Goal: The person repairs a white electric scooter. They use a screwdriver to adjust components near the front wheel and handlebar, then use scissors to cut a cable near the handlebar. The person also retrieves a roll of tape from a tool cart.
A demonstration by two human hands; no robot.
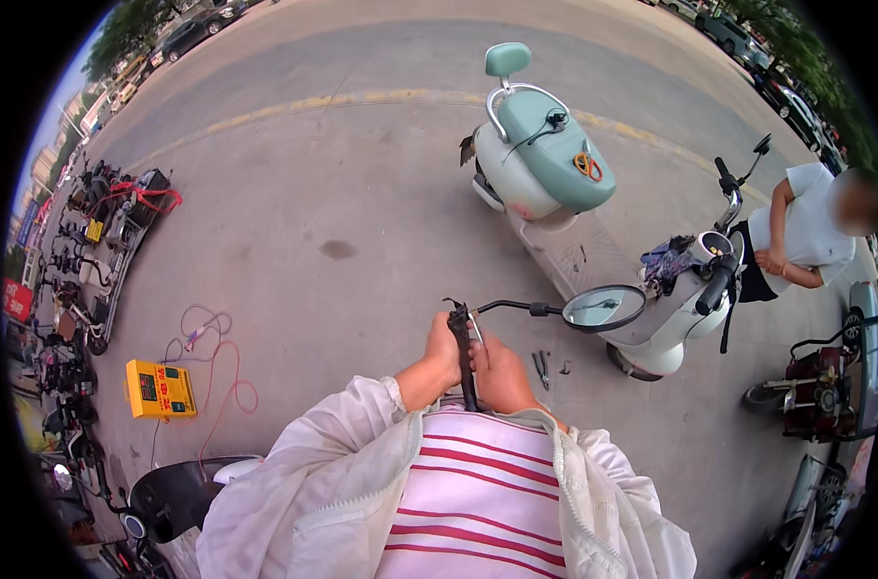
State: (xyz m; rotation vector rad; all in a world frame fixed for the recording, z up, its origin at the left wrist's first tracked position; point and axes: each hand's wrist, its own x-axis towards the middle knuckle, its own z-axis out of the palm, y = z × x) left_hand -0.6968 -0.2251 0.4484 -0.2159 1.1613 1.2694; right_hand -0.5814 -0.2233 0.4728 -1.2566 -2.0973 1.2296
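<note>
In front of my chest, my left hand (444, 355) is wrapped round a long black part (464, 352) with a small lever-like piece at its top. It stands nearly upright; its exact kind is unclear. Close against it, my right hand (502, 374) pinches a thin silver tool (475, 328), whose tip is by the black part. A round mirror (605, 308) on a black stem reaches toward my hands; where the stem is fixed, I cannot tell. Below the mirror, pliers (541, 369) lie on the ground beside a small dark piece (565, 368).
A pale green and white scooter (593, 246) stands ahead right, with orange-handled scissors (588, 166) and a black cable (553, 124) on its seat. Beside it stands a person (796, 222). At left sit a yellow box (159, 390) with trailing leads and a row of parked scooters (92, 261).
</note>
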